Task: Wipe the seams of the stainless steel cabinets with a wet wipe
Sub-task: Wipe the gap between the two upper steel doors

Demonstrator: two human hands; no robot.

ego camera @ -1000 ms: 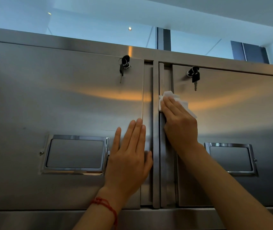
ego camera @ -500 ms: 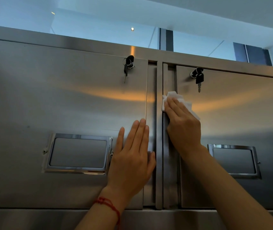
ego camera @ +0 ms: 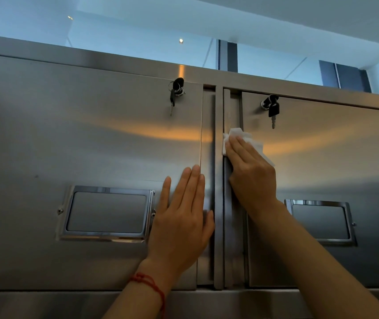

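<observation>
The left hand point(ego camera: 181, 217) lay flat with straight fingers on the left cabinet door point(ego camera: 80, 139). Just right of it, the right hand point(ego camera: 251, 178) pressed the wet wipe point(ego camera: 241, 137) with straight fingers on the middle seam point(ego camera: 226, 238), high up. I think the wiping was only partly done, with the short top bit and other seams left

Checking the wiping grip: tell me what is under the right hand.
Under the right hand lies the white wet wipe, pressed by straight fingers against the seam beside the right cabinet door. Only its upper edge and right side show; the rest is covered.
</observation>
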